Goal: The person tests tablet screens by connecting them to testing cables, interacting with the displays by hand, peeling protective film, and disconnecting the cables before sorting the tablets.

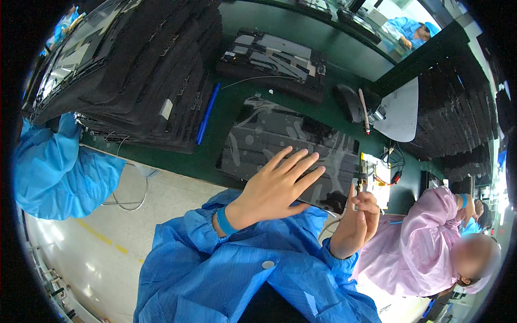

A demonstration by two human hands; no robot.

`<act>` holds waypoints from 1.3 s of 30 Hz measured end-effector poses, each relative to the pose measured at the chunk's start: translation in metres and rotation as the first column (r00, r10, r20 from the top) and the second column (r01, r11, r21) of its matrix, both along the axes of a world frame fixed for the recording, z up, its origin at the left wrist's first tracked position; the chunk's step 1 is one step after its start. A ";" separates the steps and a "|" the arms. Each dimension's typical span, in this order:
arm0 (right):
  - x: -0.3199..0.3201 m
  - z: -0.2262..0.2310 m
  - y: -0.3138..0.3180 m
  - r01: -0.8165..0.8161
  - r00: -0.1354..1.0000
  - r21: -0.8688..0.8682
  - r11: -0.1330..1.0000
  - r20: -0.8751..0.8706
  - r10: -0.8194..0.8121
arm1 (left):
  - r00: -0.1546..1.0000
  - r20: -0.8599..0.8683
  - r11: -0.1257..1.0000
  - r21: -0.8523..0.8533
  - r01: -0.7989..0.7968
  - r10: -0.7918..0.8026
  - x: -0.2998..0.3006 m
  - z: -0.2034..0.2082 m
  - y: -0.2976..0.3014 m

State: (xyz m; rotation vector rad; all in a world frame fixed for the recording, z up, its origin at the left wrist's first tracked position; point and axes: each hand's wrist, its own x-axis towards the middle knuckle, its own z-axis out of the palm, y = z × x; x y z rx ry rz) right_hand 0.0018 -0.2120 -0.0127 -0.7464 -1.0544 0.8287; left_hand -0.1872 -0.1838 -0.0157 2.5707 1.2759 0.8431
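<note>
A flat black glossy panel (258,137) with cloudy streaks and round marks lies on the green bench in front of me. My left hand (276,189) rests over its near half, fingers spread and palm down. Beside the panel's near right corner is my right hand (361,219), its fingers curled together. Whatever the right fingertips may hold is too small to make out. Just beyond them, a short dark connector strip (361,175) sits along the panel's right edge, next to a white board (376,177) with red and black leads.
Tall stacks of black panels stand left (145,70) and right (455,107). Behind is a dark foam block with a metal-backed part (274,56). A blue pen (209,114), a mouse (350,103) and a pink pen (364,110) lie around. A person in pink (409,242) sits close right.
</note>
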 end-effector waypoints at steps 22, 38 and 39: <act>0.026 0.063 0.014 -0.144 0.942 0.184 0.972 0.325 0.078 | 0.988 -0.072 0.870 0.485 -0.086 0.138 -0.010 0.017 0.003; 0.088 0.200 0.057 -0.011 0.839 0.874 0.487 0.273 -0.470 | 0.983 -0.157 0.883 0.469 -0.012 0.097 -0.009 0.008 0.005; 0.093 0.204 0.054 -0.003 0.829 0.884 0.468 0.263 -0.493 | 0.982 -0.159 0.903 0.430 -0.027 0.104 -0.010 0.006 0.004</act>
